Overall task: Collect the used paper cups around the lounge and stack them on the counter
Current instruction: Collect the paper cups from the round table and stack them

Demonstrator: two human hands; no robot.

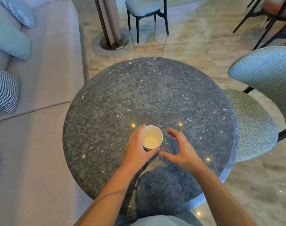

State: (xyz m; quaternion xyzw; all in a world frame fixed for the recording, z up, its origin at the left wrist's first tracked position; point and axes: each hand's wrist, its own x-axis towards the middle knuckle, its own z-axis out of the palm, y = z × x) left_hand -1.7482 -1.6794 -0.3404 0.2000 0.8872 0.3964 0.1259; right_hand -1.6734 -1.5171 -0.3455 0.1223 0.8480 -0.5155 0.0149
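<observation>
1 beige sofa occupies the left side and carries a checked cushion. Right of it stands 1 round, dark speckled table. Over its near part the left hand grasps 1 upright paper cup, fingers round the far wall and thumb on the near wall; whether the cup rests on the top cannot be told. The right hand is just beside the cup, fingers relaxed, grasping nothing. 1 grey-green chair stands at the table's right edge.

The paper cup is cream inside. The worktop is dark grey, flecked pale; the sofa beige, its cushion black-and-white houndstooth.
</observation>
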